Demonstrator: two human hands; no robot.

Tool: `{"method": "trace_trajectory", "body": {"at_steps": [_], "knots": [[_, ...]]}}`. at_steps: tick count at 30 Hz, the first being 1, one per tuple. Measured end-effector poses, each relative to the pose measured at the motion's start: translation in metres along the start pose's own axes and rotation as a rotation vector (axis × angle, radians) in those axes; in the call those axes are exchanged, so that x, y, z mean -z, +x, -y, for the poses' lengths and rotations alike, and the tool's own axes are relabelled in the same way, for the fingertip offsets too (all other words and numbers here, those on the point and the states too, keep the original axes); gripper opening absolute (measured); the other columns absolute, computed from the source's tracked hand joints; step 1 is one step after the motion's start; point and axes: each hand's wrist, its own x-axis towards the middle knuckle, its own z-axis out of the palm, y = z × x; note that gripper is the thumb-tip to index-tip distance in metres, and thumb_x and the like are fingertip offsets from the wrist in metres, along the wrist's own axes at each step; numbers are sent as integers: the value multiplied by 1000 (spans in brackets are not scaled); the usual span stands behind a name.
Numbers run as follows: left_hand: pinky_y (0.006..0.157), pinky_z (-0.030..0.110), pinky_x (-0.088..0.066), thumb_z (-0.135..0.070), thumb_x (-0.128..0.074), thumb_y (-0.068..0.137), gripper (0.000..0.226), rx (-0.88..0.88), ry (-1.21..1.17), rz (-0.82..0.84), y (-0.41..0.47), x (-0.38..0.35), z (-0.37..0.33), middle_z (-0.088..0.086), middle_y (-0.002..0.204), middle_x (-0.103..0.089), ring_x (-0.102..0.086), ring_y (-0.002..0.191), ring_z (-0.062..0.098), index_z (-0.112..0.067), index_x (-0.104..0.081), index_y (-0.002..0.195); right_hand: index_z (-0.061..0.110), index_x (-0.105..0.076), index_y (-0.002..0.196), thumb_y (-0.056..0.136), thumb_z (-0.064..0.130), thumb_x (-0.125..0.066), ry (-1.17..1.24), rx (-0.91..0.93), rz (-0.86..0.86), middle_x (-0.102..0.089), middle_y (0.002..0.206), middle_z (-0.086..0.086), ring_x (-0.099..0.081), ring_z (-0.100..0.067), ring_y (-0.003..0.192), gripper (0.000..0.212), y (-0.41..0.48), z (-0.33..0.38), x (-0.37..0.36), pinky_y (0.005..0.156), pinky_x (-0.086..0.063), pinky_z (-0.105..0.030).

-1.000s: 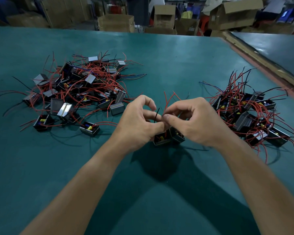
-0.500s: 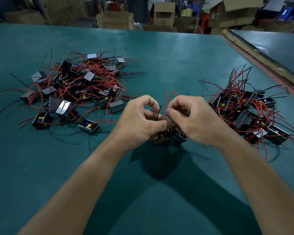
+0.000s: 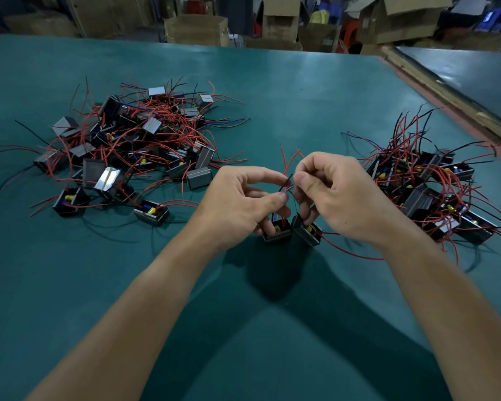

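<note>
Two small black box modules (image 3: 292, 230) with yellow parts inside stand side by side on the green table (image 3: 272, 96), under my hands. Thin red and black wires (image 3: 287, 180) rise from them between my fingertips. My left hand (image 3: 237, 204) pinches the wires with thumb and forefinger, and its lower fingers reach down to the left module. My right hand (image 3: 336, 198) pinches wires just to the right, its lower fingers touching the right module.
A big tangled pile of similar modules with red wires (image 3: 128, 151) lies at the left. A smaller pile (image 3: 434, 192) lies at the right. The table's raised right edge (image 3: 446, 96) runs diagonally. Cardboard boxes (image 3: 197, 30) stand beyond the far edge.
My two hands have drawn slightly apart, and the wires between the fingertips show more. The modules stay in place on the table.
</note>
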Motion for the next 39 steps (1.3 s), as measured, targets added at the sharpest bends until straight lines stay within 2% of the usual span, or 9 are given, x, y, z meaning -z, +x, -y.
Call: {"method": "trace_trajectory", "body": {"at_steps": [6,11,14,19,23,28,31,33,39], "knots": [[41,19,-44,-4,-62,91,22,11,31,35,-1,-2,0,5,58,-69,-54,36,14,-21,-66,103,12,-57,79,101,6,-51,20,-24,-64,-60,65,-1,-63,-16,48,24,1,-2,0,50,-58,-38],[39,18,-39,-20,-60,96,10,-13,78,-8,1,-5,4,5,52,-65,-51,34,16,-17,-67,103,16,-57,79,100,12,-54,-24,-13,-97,-64,66,0,-67,-27,50,23,1,-5,0,54,-58,-54],[39,18,-39,-24,-59,97,11,-27,96,-17,3,-5,7,6,51,-65,-51,33,16,-18,-66,103,19,-57,78,100,13,-54,-41,-13,-102,-66,65,-4,-68,-28,50,23,1,-6,-1,55,-58,-56],[39,16,-38,-38,-57,92,12,-115,254,-30,1,-4,12,5,45,-61,-48,32,15,-29,-66,90,20,-58,78,100,14,-55,-43,-11,-106,-66,66,-2,-68,-24,50,22,1,-6,-2,53,-59,-51],[40,16,-38,-42,-54,88,14,-170,339,-46,-1,-5,13,4,45,-60,-47,34,13,-34,-65,89,18,-58,78,99,11,-55,-46,-4,-95,-65,67,5,-67,-20,50,22,0,-5,-2,50,-59,-42],[41,35,-44,-39,-59,87,20,-217,381,-70,0,-5,11,9,52,-59,-43,41,17,-23,-70,83,19,-59,77,99,10,-57,-34,27,-54,-62,63,8,-66,-15,50,23,-1,-3,-2,49,-58,-34],[43,41,-47,-31,-61,93,23,-202,353,-69,1,-4,10,6,50,-59,-44,42,16,-17,-70,78,19,-59,78,99,10,-57,-19,24,-38,-63,63,8,-67,-18,52,23,-1,-2,-3,50,-59,-38],[44,39,-46,-26,-61,95,24,-189,343,-60,2,-3,10,3,49,-58,-44,41,14,-14,-70,75,19,-60,77,98,9,-58,-8,18,-31,-64,62,9,-67,-18,52,23,-1,-2,-3,51,-59,-39],[44,21,-38,-16,-58,95,28,-182,347,-52,3,-2,11,-2,47,-56,-44,38,7,-10,-67,69,16,-69,77,92,3,-65,37,28,22,-69,65,1,-66,-14,57,21,-2,-2,0,54,-58,-29]]}}
